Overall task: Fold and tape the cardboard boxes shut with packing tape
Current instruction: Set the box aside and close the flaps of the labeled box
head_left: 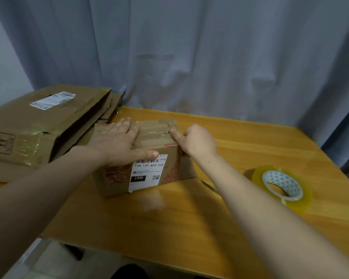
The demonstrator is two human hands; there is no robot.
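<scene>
A small brown cardboard box (153, 137) with a white shipping label on its front stands closed on the wooden table (250, 141). Clear tape runs along its top seam. My left hand (119, 139) lies flat on the box top, fingers straight, thumb along the front edge. My right hand (195, 140) is at the box's right end; its index finger presses the tape at the top right edge while the other fingers are curled. A roll of clear packing tape (281, 186) lies flat on the table to the right, apart from both hands.
Several larger flattened and open cardboard boxes (38, 125) are stacked at the table's left side, close to the small box. A grey curtain (189, 57) hangs behind the table. The table's front edge runs below my arms, with floor beneath.
</scene>
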